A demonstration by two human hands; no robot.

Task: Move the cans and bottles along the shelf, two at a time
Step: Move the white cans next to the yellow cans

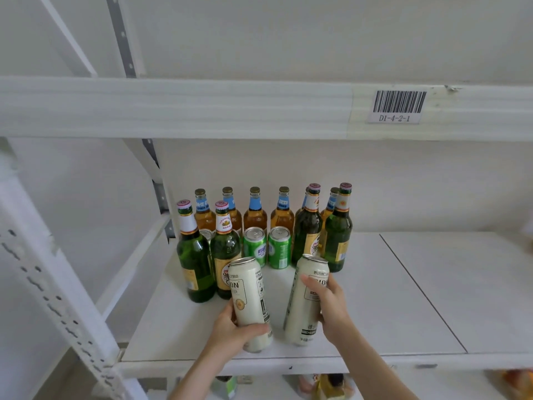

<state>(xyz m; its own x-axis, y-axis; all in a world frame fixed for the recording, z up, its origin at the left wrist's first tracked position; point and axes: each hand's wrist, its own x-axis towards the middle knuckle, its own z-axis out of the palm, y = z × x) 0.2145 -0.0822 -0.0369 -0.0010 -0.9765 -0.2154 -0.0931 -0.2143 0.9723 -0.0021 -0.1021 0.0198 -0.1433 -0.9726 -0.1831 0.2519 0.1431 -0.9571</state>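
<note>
Two tall cream cans stand near the front edge of the white shelf [403, 298]. My left hand [233, 332] grips the left cream can [250, 301] low down from the left side. My right hand [331, 307] grips the right cream can [306, 298] from the right, thumb across its label. Behind them stand two short green cans [266, 248], with part of another can top showing to their left. Green bottles [196, 255] flank them on both sides. Amber bottles with blue neck labels [255, 213] line the back.
The upper shelf beam [202, 108] with a barcode label [399, 106] runs overhead. A perforated white upright [57, 301] slants at the left. The shelf board to the right of the bottles is bare past a seam [421, 290]. Packaged goods show on the shelf below [331, 385].
</note>
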